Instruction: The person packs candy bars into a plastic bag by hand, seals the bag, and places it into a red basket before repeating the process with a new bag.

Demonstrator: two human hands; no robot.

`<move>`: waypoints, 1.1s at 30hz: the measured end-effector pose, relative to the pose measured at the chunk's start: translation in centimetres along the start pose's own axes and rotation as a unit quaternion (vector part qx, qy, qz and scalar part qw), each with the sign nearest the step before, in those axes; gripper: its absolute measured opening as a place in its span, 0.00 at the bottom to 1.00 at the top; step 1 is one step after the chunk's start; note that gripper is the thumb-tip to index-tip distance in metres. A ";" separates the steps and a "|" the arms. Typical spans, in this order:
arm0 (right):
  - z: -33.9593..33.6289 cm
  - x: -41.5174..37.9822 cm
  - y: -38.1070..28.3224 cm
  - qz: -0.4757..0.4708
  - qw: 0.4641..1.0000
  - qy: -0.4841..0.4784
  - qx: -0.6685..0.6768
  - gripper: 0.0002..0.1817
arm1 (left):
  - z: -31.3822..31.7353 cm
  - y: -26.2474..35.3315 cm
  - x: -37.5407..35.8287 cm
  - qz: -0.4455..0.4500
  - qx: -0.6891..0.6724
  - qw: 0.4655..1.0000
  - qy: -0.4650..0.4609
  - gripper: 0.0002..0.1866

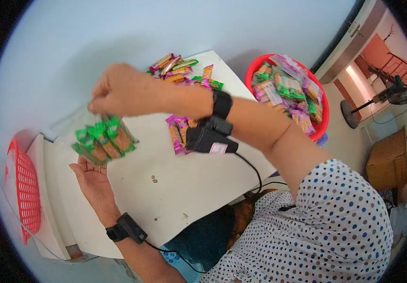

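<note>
A clear bag of green-wrapped snacks (107, 140) hangs above the left part of the white table. My right hand (114, 89) pinches the bag's top edge, with its fingers closed. Just below the bag, my left hand (95, 184) is palm up with its thumb and fingers apart; its fingertips are at or behind the bag's lower edge, and contact cannot be made out. Purple-wrapped snacks (177, 134) lie on the table, partly hidden by my right forearm and its wrist device. Behind that forearm is a loose pile of purple and green snacks (173, 68).
The white table (151, 198) stands against a pale wall. To its right, a red basket (325, 111) holds several filled snack bags. A red perforated basket (26, 188) is at the far left. A black fan (401, 90) and a cardboard box (387, 160) stand at the right.
</note>
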State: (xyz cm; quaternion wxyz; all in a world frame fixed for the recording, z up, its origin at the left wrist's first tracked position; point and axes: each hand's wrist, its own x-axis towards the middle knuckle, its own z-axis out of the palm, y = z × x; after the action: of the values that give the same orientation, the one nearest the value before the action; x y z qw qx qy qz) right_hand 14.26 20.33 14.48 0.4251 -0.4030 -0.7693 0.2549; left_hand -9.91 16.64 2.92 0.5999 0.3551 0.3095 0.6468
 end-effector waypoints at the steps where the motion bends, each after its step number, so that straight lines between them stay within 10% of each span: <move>1: -1.5 0.1 -0.6 0.019 1.000 -0.001 0.014 0.14 | -0.5 -0.1 0.3 -0.022 -0.002 1.000 -0.010 0.34; 14: -24.6 -20.7 9.0 0.287 0.863 0.379 0.173 0.10 | -0.8 -0.3 0.2 -0.063 0.014 0.998 -0.004 0.29; 23: -23.7 -27.2 16.1 0.353 0.762 0.495 0.222 0.11 | -1.2 -0.2 0.3 -0.060 0.016 0.998 0.003 0.29; 28: -24.4 -29.9 17.9 0.387 0.799 0.446 0.111 0.13 | -0.4 0.1 0.0 -0.060 0.024 0.998 -0.004 0.28; 33: -22.2 -27.4 13.3 0.305 0.746 0.341 -0.484 0.21 | -0.5 0.0 0.1 -0.060 0.018 0.998 -0.004 0.28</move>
State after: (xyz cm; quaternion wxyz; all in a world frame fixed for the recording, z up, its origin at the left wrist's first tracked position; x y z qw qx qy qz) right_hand 47.30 5.74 3.71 0.3065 -0.8280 -0.4291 -0.1906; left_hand -10.36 16.72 2.68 0.6321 0.3495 0.3397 0.6024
